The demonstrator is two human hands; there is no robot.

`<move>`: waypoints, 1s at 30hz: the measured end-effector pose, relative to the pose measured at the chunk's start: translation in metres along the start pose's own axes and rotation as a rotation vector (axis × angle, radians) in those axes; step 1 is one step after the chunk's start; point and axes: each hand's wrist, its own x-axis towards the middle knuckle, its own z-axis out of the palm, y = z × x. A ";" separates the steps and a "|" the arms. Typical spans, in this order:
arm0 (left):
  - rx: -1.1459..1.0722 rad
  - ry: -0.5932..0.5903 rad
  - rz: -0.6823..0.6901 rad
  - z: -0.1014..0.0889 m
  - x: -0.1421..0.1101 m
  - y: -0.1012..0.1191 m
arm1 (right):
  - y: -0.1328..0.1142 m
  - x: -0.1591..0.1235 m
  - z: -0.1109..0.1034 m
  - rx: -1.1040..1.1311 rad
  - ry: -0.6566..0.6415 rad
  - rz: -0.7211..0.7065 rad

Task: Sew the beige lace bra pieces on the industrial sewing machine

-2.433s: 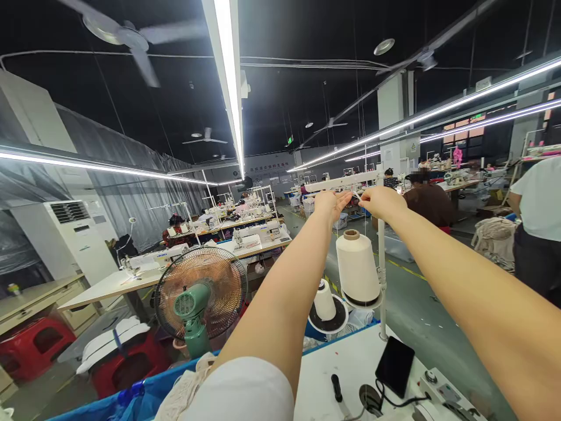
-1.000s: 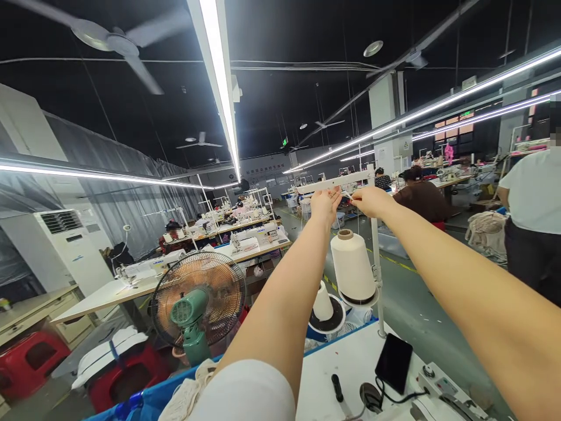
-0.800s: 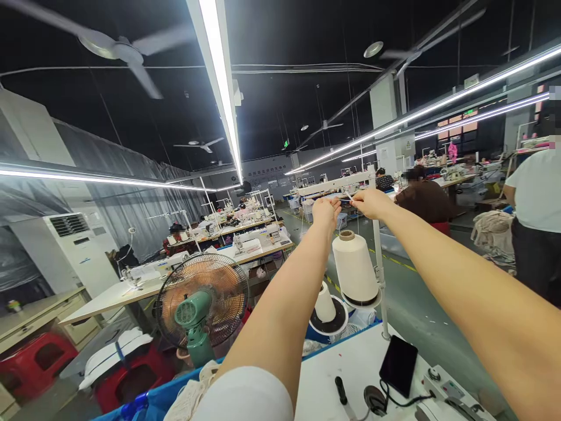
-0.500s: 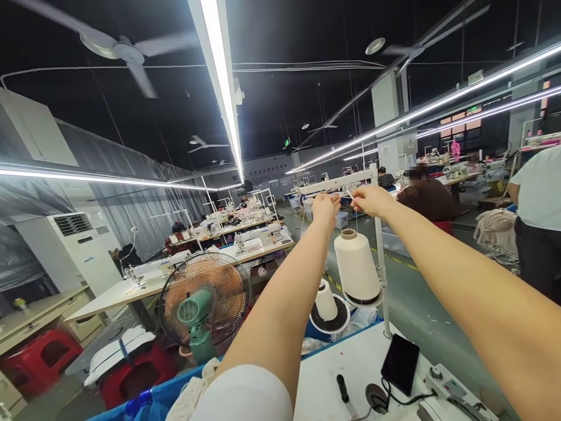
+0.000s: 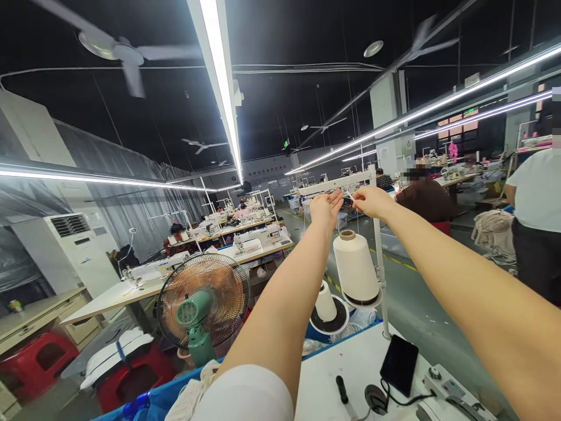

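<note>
Both arms reach forward to the thread stand's white crossbar (image 5: 322,186). My left hand (image 5: 324,209) is just below the bar with its fingers stretched out; its thumb is mostly hidden. My right hand (image 5: 372,202) is closed in a pinch beside the upright pole (image 5: 379,251), on thread, with a slim white bit showing at the fingertips. A fine thread runs between this hand and the large cream thread cone (image 5: 357,269) below. A smaller thread cone (image 5: 325,304) sits on a dark round pad to its left.
On the white machine table (image 5: 322,374) lie a black phone (image 5: 399,365), a small black tool (image 5: 342,389) and a cable. A green-bodied fan (image 5: 197,310) stands left, near red stools (image 5: 39,362). Sewing machine rows stretch behind. A person in a pale shirt (image 5: 537,193) stands right.
The fingers of my left hand have straightened and spread upward near the bar. My right hand keeps its pinch in nearly the same place. The view has shifted slightly.
</note>
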 end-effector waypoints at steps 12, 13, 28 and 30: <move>0.566 -0.091 0.127 0.003 0.017 -0.011 | 0.005 0.000 0.001 -0.028 0.032 -0.027; 0.617 -0.101 0.138 0.002 0.019 -0.010 | 0.006 0.000 0.001 -0.030 0.032 -0.024; 0.627 -0.001 0.186 0.013 0.034 -0.013 | 0.008 -0.001 -0.007 0.143 -0.008 -0.008; 0.596 -0.002 0.149 0.017 0.033 -0.013 | 0.008 -0.002 -0.008 0.229 -0.034 0.006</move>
